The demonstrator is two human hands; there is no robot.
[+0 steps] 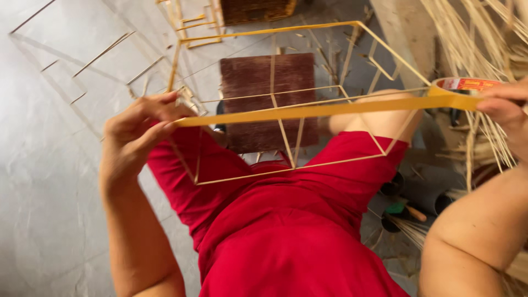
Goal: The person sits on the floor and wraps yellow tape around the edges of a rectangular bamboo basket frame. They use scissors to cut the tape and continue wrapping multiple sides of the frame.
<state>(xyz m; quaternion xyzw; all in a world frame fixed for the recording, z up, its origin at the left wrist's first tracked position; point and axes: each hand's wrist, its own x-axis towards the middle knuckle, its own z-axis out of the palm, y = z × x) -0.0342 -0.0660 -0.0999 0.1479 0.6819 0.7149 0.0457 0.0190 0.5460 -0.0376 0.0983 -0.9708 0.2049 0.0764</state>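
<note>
A thin stick frame (286,99), box-shaped and pale yellow, rests over the person's lap in red cloth (286,220). Everything below is placed against that frame.

At the frame's near left corner, the left hand (137,129) is closed in a pinch, thumb and fingers pressed on the free end of a yellow tape strip (319,110) where it meets a frame stick. The strip runs taut across the front of the frame to its right side, where the right hand (503,110) grips a tape roll (467,85), fingers curled over the roll's edge; how tightly it is closed I cannot quite tell, since the hand is cut by the picture's edge.

Below the frame's right side, beside the knee, dark round tubes (410,201) stand open-mouthed on the floor; one seems to hold a green-handled tool (401,210), though the view there is crowded.

Behind the frame, seen through its sticks, lies a dark brown wooden board (247,77). Beyond the frame's far edge is a woven basket (256,10). To the frame's right a bundle of pale reeds (473,38) fans down. To its left, loose sticks (102,54) lie on the grey floor (49,181).
</note>
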